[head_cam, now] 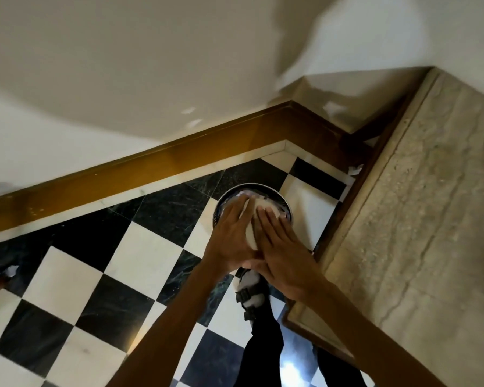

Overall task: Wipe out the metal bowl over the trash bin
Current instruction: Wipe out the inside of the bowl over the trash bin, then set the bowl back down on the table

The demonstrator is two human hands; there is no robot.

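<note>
A round metal trash bin (221,201) stands on the checkered floor near the wall corner, with white material inside. Directly above it I hold the metal bowl (251,233), which shows only as a pale, blurred curved edge between my hands. My left hand (231,241) wraps the bowl's outer side with fingers stretched toward the bin. My right hand (281,252) lies flat against the bowl's other side, and a white wad like a tissue (266,207) shows at its fingertips. Most of the bowl is hidden by both hands.
A beige stone slab with a wooden edge (430,219) runs along the right, close to the bin. A wooden baseboard (151,166) lines the white wall behind. My foot in a strapped sandal (249,294) stands just below the hands on the black-and-white tiles.
</note>
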